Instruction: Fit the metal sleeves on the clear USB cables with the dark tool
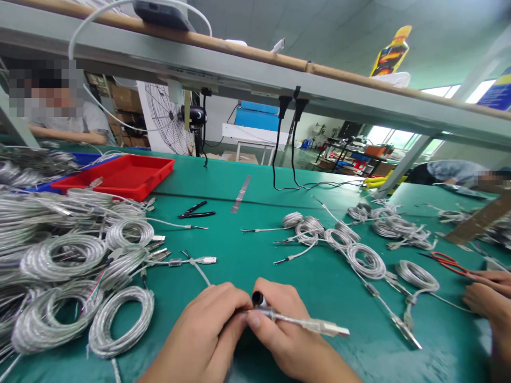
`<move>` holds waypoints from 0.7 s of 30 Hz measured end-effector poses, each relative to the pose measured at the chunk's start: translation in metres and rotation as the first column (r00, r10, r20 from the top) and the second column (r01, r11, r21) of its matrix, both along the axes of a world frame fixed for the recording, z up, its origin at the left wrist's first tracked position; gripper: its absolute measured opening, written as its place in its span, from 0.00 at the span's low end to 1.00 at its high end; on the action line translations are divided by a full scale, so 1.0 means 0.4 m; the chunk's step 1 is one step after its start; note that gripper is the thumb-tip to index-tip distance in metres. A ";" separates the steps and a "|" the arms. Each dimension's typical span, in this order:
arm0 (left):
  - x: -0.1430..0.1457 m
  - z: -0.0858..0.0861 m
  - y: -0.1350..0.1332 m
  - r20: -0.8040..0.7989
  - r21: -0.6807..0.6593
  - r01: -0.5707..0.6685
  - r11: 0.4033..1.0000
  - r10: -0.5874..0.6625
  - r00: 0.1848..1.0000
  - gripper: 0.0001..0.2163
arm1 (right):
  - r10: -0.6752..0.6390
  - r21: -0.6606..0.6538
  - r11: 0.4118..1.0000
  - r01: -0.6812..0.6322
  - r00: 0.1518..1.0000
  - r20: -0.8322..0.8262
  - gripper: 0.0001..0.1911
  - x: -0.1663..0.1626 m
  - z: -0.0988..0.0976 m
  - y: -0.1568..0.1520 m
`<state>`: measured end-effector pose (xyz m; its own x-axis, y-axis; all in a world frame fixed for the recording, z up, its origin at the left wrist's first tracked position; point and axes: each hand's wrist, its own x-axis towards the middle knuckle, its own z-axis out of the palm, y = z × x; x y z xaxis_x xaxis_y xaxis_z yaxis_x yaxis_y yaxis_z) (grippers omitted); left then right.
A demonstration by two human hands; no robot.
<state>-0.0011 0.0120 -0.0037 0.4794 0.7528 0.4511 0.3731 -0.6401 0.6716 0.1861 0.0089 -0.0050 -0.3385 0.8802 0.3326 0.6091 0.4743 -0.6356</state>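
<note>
In the head view my left hand (211,324) is closed, thumb and fingers pinching a clear-sheathed USB cable (293,319) near its grey sleeve. My right hand (283,324) grips the same cable just beside it, the two thumbs almost touching. The cable's USB plug (335,330) sticks out to the right over my right hand. A short dark cylinder with a round end (258,299) stands up between the right fingers; its lower part is hidden. Behind my left hand, a cable piece (199,271) runs up to a bare-wire end.
Coiled cables (64,258) pile up at left beside a red tray (123,175). Black-handled cutters (197,211) and a metal strip (241,194) lie ahead. More coils (365,260) spread rightward. A co-worker's hand (489,298) is near red-handled scissors (451,263). A shelf beam (247,64) crosses above.
</note>
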 end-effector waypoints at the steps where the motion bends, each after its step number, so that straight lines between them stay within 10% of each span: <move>1: -0.001 0.000 0.002 0.012 0.007 0.018 1.000 -0.018 1.000 0.10 | 0.014 0.001 1.000 -0.014 1.000 -0.008 0.35 0.000 0.002 0.000; 21: -0.006 -0.004 -0.001 -0.025 0.057 0.102 0.993 -0.101 0.995 0.12 | 0.125 -0.027 0.992 -0.124 0.991 0.049 0.23 0.023 0.023 -0.008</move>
